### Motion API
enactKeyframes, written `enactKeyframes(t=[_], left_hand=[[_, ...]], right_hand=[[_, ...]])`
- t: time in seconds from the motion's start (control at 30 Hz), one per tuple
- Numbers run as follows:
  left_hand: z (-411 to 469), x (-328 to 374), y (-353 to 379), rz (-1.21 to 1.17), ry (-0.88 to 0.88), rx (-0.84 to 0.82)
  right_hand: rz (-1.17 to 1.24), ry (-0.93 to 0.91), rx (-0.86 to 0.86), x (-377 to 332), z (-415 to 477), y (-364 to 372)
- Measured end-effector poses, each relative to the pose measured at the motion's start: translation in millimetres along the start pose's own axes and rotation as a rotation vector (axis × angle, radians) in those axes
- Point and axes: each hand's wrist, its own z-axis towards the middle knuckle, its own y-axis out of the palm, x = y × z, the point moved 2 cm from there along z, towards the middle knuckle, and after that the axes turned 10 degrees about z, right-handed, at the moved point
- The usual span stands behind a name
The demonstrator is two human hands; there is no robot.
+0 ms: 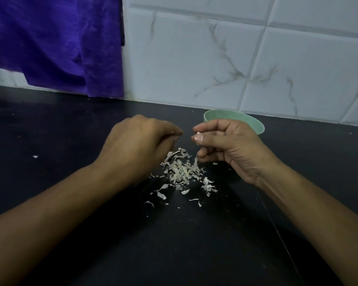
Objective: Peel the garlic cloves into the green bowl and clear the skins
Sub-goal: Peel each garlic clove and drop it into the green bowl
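Observation:
A heap of pale garlic skins [181, 171] lies on the black counter [70, 131], with loose flakes scattered toward me. My left hand [136, 143] hovers just left of and above the heap, fingers curled, a tiny flake of skin at its fingertips. My right hand [221, 143] is curled to the right of the heap and pinches a small garlic clove [198, 133] between thumb and forefinger; only a white tip shows. The green bowl [246, 120] stands behind my right hand, mostly hidden, its inside out of sight.
A white marbled tile wall [236, 58] rises right behind the bowl. A purple cloth [56, 42] hangs at the back left down to the counter. A stray flake of skin [35, 156] lies far left.

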Motion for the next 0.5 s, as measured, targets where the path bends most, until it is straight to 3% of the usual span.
enactKeyframes(t=[0.13,0.3,0.5], left_hand=[[1.0,-5.9,4.9,-0.043,-0.126,-0.069],[-0.5,-4.8,13.2,-0.115,-0.057,-0.113],[-2.1,-4.8,16.8,-0.267,-0.081,-0.169]], right_hand=[[-0.100,-0.122,0.000,-3.2,0.6,-0.8],[-0.179,-0.242,0.024,-7.5,3.0,-5.7],[-0.431,-0.483,0.254,-29.0,12.8,-44.3]])
